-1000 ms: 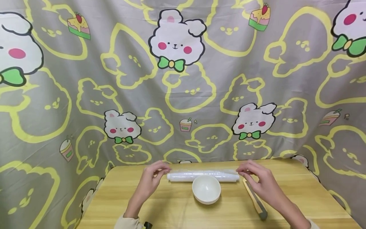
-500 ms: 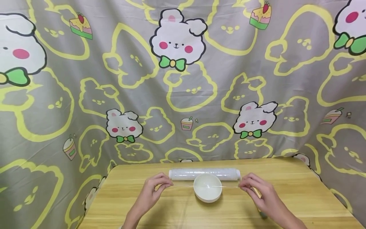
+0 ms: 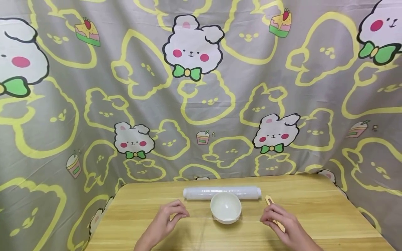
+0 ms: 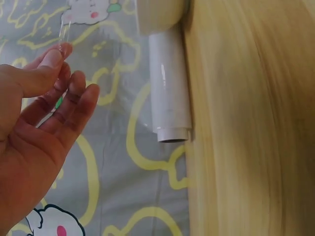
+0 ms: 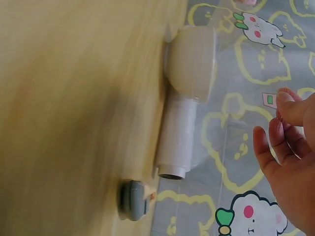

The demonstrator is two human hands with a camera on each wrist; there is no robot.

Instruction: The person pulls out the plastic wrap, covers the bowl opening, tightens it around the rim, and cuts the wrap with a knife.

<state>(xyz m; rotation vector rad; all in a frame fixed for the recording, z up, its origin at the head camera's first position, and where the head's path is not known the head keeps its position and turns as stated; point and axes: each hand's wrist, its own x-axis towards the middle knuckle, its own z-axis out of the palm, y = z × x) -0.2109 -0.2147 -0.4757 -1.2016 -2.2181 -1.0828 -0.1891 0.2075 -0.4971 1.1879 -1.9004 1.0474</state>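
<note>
Clear plastic wrap (image 4: pixel 65 32) is stretched between my two hands, its front edge crossing in front of the white bowl (image 3: pixel 226 206) in the head view. My left hand (image 3: pixel 167 220) pinches the left corner between thumb and forefinger, the other fingers loosely bent. On the other side my right hand (image 3: pixel 284 223) pinches the right corner the same way. Behind the bowl lies the roll of plastic wrap (image 3: pixel 198 193), from which the sheet runs forward. The bowl stands upright on the table. Both hands are above the tabletop, one to each side of the bowl.
A yellow utility knife (image 3: pixel 268 200) lies on the table at the right, partly hidden by my right hand; its grey end (image 5: pixel 133 200) shows in the right wrist view. The wooden table (image 3: pixel 141 202) meets a patterned cloth (image 3: pixel 194 104) at back and sides.
Both hands have drawn back toward me from the roll, pulling the sheet's edge across and past the bowl. The bowl, roll and knife stay in place.
</note>
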